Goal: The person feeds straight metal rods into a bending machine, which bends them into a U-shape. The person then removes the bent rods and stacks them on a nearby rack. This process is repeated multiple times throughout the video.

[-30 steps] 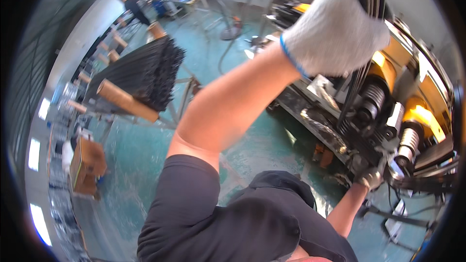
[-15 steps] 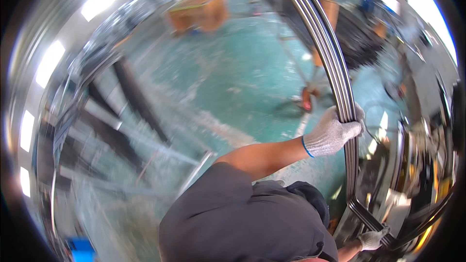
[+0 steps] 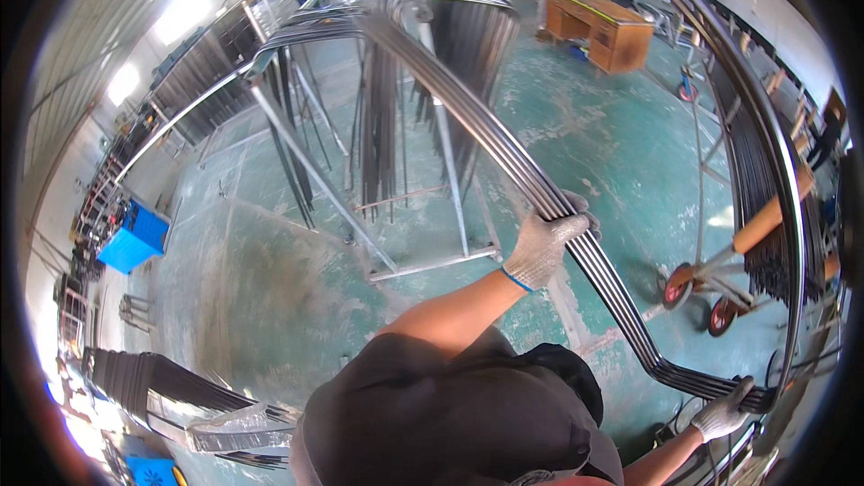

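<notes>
A bundle of several dark, shiny bent metal tubes (image 3: 504, 142) runs slantwise across the view, bends near my body and curves back up along the right side. My left hand (image 3: 551, 238), in a pale knit glove with a blue cuff edge, is wrapped round the long straight part. Close to the lower right bend, my right hand (image 3: 724, 411), gloved too, grips the same tubes. Their far upper end overlaps a metal rack (image 3: 279, 121) hung with dark bent tubes (image 3: 382, 126); I cannot tell whether they touch it.
A wheeled rack with orange-brown padded bars (image 3: 767, 218) and dark tubes stands at right. Behind is a wooden desk (image 3: 621, 43). A blue box (image 3: 135, 236) is at left, and dark tubes partly wrapped in clear film (image 3: 229, 429) lie at lower left. The floor (image 3: 261, 301) is worn green.
The view has swung left, bringing the rack of hanging tubes to the front. The desk now appears farther right. Both hands keep hold of the tube bundle, which now slants toward upper left.
</notes>
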{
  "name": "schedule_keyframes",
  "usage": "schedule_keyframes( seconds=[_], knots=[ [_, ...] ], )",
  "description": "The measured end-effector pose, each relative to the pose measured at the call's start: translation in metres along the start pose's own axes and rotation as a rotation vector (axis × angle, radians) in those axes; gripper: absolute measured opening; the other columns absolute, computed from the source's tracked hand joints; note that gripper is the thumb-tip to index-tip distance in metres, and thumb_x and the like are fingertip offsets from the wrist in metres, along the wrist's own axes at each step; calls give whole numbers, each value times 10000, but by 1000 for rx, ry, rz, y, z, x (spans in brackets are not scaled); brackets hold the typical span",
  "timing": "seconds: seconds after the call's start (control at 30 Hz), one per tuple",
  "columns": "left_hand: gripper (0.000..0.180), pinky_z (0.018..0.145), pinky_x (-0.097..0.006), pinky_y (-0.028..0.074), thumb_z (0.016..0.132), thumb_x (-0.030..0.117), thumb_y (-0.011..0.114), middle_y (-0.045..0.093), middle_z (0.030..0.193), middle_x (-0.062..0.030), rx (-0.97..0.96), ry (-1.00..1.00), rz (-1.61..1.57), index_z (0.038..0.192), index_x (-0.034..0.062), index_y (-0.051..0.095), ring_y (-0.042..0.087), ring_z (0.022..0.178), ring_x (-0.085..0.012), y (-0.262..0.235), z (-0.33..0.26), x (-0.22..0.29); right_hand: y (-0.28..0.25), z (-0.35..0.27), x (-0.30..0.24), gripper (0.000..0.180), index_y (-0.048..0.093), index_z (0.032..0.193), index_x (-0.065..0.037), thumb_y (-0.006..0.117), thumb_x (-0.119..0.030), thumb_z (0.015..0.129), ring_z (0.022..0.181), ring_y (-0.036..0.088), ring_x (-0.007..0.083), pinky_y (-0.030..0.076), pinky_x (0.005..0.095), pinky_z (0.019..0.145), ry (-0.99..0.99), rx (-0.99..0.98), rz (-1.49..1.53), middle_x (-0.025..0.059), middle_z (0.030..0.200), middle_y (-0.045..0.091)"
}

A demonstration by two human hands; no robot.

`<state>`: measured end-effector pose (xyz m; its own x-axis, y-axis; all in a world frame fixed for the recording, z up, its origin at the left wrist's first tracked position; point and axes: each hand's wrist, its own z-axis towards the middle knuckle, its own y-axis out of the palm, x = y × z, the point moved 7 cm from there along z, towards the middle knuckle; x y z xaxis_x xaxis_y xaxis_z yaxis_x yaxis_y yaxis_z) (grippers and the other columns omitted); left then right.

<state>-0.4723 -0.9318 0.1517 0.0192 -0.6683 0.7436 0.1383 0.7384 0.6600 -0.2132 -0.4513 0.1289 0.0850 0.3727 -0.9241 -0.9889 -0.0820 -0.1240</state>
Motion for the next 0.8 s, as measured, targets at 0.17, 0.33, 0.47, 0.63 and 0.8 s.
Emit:
schedule_keyframes(
  seconds=[0.17, 0.33, 0.47, 0.63, 0.8],
  knots=[
    [234, 840, -456, 597, 854, -35, 634, 706, 921, -166, 140, 95, -80, 1086, -2, 629, 723, 863, -331, -93, 18, 69, 121, -22, -91, 522, 664, 1334, 69, 721, -345, 1020, 1001, 704, 179, 537, 339, 924, -300, -158, -11, 150, 1225, 754],
    [174, 838, -479, 606, 905, -8, 615, 697, 903, -191, 190, 195, -201, 1078, 3, 607, 720, 871, -355, -180, 73, 154, 258, -68, -236, 527, 639, 1376, 22, 647, -392, 1051, 1100, 688, 216, 493, 350, 1008, -547, -381, -21, 166, 1271, 730],
    [164, 928, -519, 574, 948, 22, 585, 705, 993, -176, 302, 253, -305, 1110, 25, 609, 693, 976, -359, -270, 117, 210, 352, -162, -387, 483, 672, 1311, -5, 603, -405, 1050, 1063, 709, 317, 499, 386, 978, -891, -374, 56, 206, 1167, 746],
    [218, 1017, -486, 524, 1023, 140, 543, 723, 1092, -178, 303, 229, -431, 1129, -19, 649, 678, 1083, -329, -337, 135, 244, 433, -276, -555, 530, 711, 1193, -34, 559, -513, 1025, 967, 666, 468, 515, 471, 860, -1149, -452, 60, 290, 995, 696],
    [199, 1021, -513, 533, 1030, 158, 546, 707, 1049, -164, 366, 222, -622, 1103, -13, 614, 679, 1088, -346, -356, 116, 255, 438, -420, -679, 402, 725, 1131, 12, 590, -344, 1000, 997, 721, 416, 561, 452, 889, -1313, -705, 341, 264, 1038, 737]
  ],
)
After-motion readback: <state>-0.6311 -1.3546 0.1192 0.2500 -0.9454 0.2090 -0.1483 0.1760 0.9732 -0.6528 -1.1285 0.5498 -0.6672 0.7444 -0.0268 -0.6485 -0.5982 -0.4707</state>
